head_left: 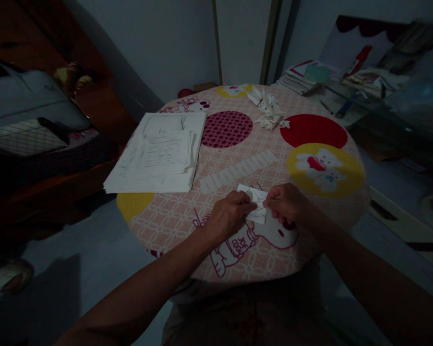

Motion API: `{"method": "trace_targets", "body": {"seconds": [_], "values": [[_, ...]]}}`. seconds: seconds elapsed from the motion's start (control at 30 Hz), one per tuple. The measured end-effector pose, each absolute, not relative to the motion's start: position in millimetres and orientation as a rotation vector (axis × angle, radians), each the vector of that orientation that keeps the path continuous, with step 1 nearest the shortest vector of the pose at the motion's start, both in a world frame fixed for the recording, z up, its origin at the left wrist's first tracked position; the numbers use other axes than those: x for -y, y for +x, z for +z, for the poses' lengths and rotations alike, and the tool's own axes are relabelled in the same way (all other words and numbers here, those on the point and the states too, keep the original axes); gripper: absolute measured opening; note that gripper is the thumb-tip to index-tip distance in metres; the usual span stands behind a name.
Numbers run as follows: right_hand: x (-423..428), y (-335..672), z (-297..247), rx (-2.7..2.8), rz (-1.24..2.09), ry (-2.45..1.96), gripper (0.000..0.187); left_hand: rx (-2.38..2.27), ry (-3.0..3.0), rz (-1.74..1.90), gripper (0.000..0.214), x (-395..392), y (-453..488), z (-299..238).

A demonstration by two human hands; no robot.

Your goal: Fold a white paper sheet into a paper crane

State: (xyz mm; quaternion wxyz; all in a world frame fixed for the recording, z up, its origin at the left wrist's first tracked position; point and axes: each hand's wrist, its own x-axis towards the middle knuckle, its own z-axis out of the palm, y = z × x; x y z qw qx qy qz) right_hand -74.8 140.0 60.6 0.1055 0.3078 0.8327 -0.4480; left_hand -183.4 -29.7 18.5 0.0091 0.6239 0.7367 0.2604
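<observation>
A small folded sheet of white paper [257, 217] lies on the patterned tablecloth [187, 254] near the front of the round table. My left hand [233, 211] presses on its left side with the fingers bent together. At its right edge, my right hand [286, 204] pinches the paper between thumb and forefinger. Crease lines meet near the middle of the paper, and part of it is hidden under my fingers.
A stack of white paper [159, 185] with written sheets on top lies to the left. Folded paper pieces [269, 110] are heaped at the back. Books and papers [299, 79] stand beyond the table's right rear edge, beside a glass shelf [368, 108].
</observation>
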Motion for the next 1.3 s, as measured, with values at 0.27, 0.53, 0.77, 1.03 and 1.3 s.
{"method": "trace_targets", "body": {"seconds": [0.27,0.53,0.77,1.03,1.3], "values": [[-138.5,-78.3,64.2,-2.623,-1.172,0.720,0.009,-2.354,1.915,0.759,0.025,29.6,-180.6,18.9],[-144.5,-75.8,63.1,-2.745,-1.003,0.661,0.005,-2.354,1.950,0.734,0.024,29.4,-181.4,16.5],[-144.9,-72.2,68.7,-2.534,-1.453,0.816,0.009,-2.356,1.982,0.701,0.025,28.2,-181.6,16.8],[-127.9,-84.8,64.8,-2.420,-1.510,0.818,0.012,-2.211,2.238,0.506,0.026,35.8,-190.7,23.5],[-125.3,-88.8,62.0,-2.682,-1.158,0.740,0.013,-2.059,2.386,0.463,0.029,56.5,-196.7,29.9]]}}
